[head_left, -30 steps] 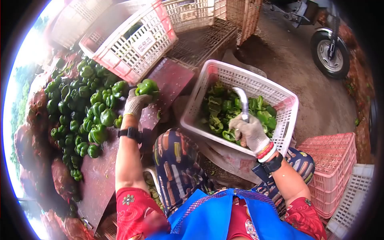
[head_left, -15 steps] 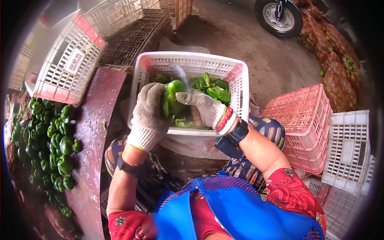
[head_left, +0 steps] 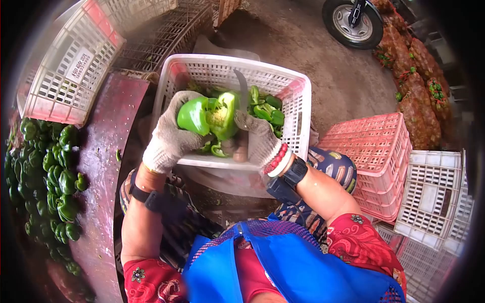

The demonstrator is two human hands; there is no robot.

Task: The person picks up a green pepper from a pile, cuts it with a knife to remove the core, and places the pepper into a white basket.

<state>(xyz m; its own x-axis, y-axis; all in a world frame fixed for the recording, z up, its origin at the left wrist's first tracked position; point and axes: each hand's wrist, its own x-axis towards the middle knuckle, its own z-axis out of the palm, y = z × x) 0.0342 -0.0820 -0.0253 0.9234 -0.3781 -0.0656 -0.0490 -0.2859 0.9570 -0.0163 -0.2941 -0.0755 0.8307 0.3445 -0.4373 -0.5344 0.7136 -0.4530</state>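
Over the white crate [head_left: 297,136], my left hand [head_left: 172,134] in a grey-white knit glove grips a green bell pepper [head_left: 193,115]. The pepper is split open, and its pale seed core shows toward me. Close against its right side is my right hand [head_left: 257,134], also gloved, closed around a knife [head_left: 240,83]. The blade points away from me and its handle is mostly hidden by the hand. Cut green pepper pieces [head_left: 270,113] lie in the crate, under and beyond both hands.
Whole green peppers [head_left: 55,177] are heaped at the left beside a reddish board [head_left: 108,136]. A labelled white crate [head_left: 76,70] stands at upper left. Stacked pink crates [head_left: 366,151] and white crates [head_left: 429,192] are at right. A wheel [head_left: 352,22] and filled mesh sacks [head_left: 422,96] sit beyond.
The pepper has been opened, so its seed core now shows. My left hand has turned and shifted left, the knife stands more upright, and the whole view has shifted slightly.
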